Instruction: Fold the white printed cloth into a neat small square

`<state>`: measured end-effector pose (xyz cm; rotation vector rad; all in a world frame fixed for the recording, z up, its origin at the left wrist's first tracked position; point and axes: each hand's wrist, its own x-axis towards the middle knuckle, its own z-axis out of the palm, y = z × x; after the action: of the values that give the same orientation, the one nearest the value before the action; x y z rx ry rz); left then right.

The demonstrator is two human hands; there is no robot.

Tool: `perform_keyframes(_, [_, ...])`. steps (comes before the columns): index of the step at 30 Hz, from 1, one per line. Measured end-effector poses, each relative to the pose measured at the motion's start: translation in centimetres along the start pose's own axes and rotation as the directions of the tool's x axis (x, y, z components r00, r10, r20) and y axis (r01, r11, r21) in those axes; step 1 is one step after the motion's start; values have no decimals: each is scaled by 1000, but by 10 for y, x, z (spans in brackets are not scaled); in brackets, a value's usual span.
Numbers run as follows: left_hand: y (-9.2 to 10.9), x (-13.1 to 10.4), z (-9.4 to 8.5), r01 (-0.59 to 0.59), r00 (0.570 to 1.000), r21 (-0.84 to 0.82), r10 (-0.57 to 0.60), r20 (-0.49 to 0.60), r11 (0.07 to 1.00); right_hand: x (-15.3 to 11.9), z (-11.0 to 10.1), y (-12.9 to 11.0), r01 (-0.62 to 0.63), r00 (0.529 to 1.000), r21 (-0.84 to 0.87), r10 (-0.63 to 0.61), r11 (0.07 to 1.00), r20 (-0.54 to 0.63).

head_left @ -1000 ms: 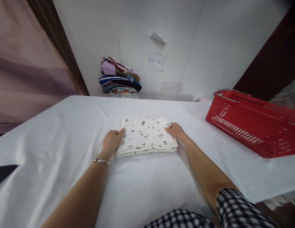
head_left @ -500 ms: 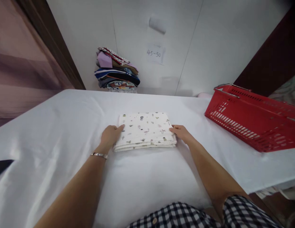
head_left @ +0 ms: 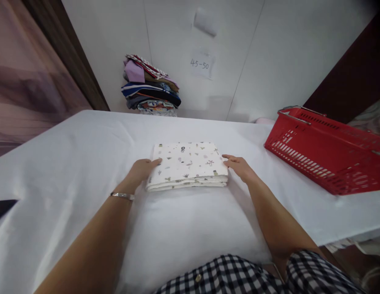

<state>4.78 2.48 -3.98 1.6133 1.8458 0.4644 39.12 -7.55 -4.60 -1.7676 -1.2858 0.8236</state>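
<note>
A folded white cloth (head_left: 186, 165) with small printed plants and animals lies flat on the white-covered table, its layered folds toward me. My left hand (head_left: 143, 169) is at its left edge, thumb on top and the other fingers at the side or beneath, gripping it. On the right side my right hand (head_left: 238, 165) is beside the cloth's edge with its fingers apart, and it does not grip the cloth.
A red plastic basket (head_left: 324, 151) with metal handles stands at the table's right. Behind the table's far edge rises a stack of folded clothes (head_left: 151, 87). A paper marked 45-50 (head_left: 202, 64) hangs on the wall. The white table (head_left: 85, 163) has a dark item (head_left: 3, 208) at left.
My right hand has let go of the cloth's right edge and its fingers have spread. My left hand stays at the left edge. The view has shifted slightly.
</note>
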Motion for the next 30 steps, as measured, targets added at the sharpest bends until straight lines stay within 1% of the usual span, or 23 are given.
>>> perform_keyframes(1, [0, 0, 0, -10, 1000, 2, 9, 13, 1000, 0, -1, 2, -8, 1000, -26, 8, 1000, -6])
perform_keyframes(3, [-1, 1, 1, -24, 999, 22, 23, 36, 999, -1, -1, 5, -26, 1000, -136, 25, 990, -3])
perform_keyframes(6, [-2, 5, 3, -22, 1000, 82, 20, 24, 996, -1, 2, 8, -17, 999, -302, 32, 953, 44])
perform_keyframes(9, [-3, 8, 3, -33, 999, 136, 27, 44, 990, -1, 5, 8, -17, 997, -394, 47, 919, 67])
perform_keyframes(11, [-4, 8, 3, -49, 998, 155, 43, 45, 987, -1, 6, 9, -52, 995, -403, 80, 914, 52])
perform_keyframes(15, [-5, 6, 4, -60, 998, 184, 59, 13, 981, -1, 8, 13, -145, 985, -294, 165, 945, 46])
perform_keyframes(18, [-6, 3, 3, -54, 997, 185, 62, -35, 981, -3, 8, 12, -152, 981, -300, 180, 942, 68])
perform_keyframes(21, [-9, 1, 1, -52, 997, 136, 58, -41, 989, -7, 11, 7, -122, 983, -381, 163, 916, 79])
perform_keyframes(23, [-11, -1, 1, -50, 999, 109, 51, 0, 993, -9, 16, 4, -91, 987, -452, 140, 887, 78])
perform_keyframes(26, [-13, -4, 1, -41, 997, 81, 35, 72, 996, -9, 24, 3, -52, 996, -544, 86, 837, 37])
perform_keyframes(28, [-11, -7, 2, -43, 997, 37, 41, 65, 998, -6, 24, 5, -33, 999, -525, 41, 850, 5])
perform_keyframes(30, [-5, -11, 5, -50, 998, -36, 51, 37, 998, 2, 17, 9, -11, 999, -434, -12, 901, -49])
